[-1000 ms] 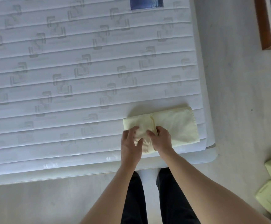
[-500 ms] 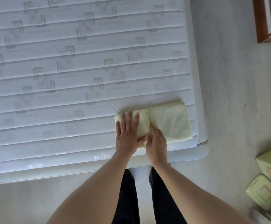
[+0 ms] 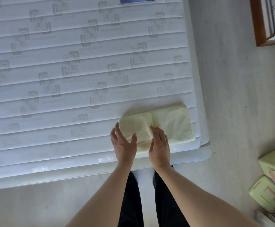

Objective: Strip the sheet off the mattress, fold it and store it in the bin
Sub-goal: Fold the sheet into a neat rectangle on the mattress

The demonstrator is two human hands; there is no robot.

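At the near right corner of the bare white quilted mattress (image 3: 84, 71): one pale yellow folded cotton sheet (image 3: 171, 125).
Left hand (image 3: 124, 143) grips its left end, fingers curled under; right hand (image 3: 159, 145) pinches the middle fold. Soft, light, liable to unfold; judged best lifted from beneath both ends. Two hands, one sheet.

Folded yellow sheet (image 3: 169, 125) on mattress (image 3: 68, 71) corner

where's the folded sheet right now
In the head view the folded pale yellow sheet lies on the mattress near its front right corner, with both hands on its left end.
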